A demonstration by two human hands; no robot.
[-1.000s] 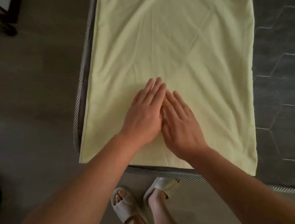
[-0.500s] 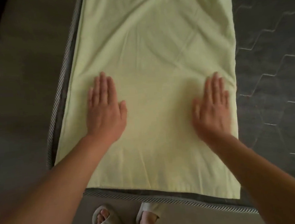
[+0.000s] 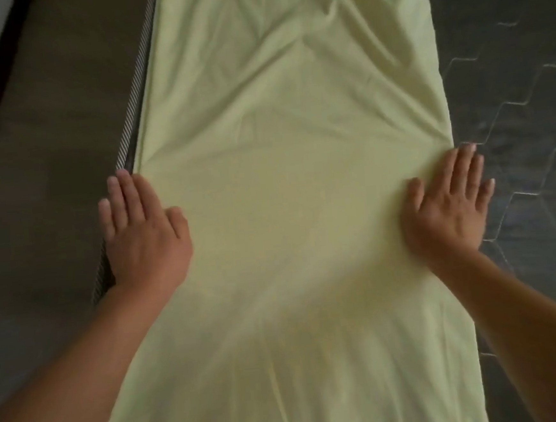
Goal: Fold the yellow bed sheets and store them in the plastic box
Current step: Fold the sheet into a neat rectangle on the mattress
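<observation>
Neither hand grips anything: the left hand (image 3: 143, 234) lies flat with straight fingers on the left edge of the yellow sheet (image 3: 290, 210), its outer fingers reaching over the mattress's striped piping (image 3: 134, 89), and the right hand (image 3: 449, 204) lies flat with fingers spread on the sheet's right edge, fingertips just onto the dark mattress top (image 3: 510, 92). Both palms press down on the cloth at mid-frame, well apart, one at each long edge. Nearest the camera, at the bottom of the frame, the sheet shows soft lengthwise ripples between the forearms. Between the hands it looks smooth and taut. Farther off, toward the top of the frame, diagonal creases and a raised fold remain. The sheet lies as a long narrow strip running from bottom to top of the frame, so it looks already folded lengthwise at least once. My judgement is that the task is partway through: the strip is being flattened, the crosswise folds are left to do, and the plastic box is not in view, so storing has not begun. Dark floor (image 3: 36, 196) fills the left side.
</observation>
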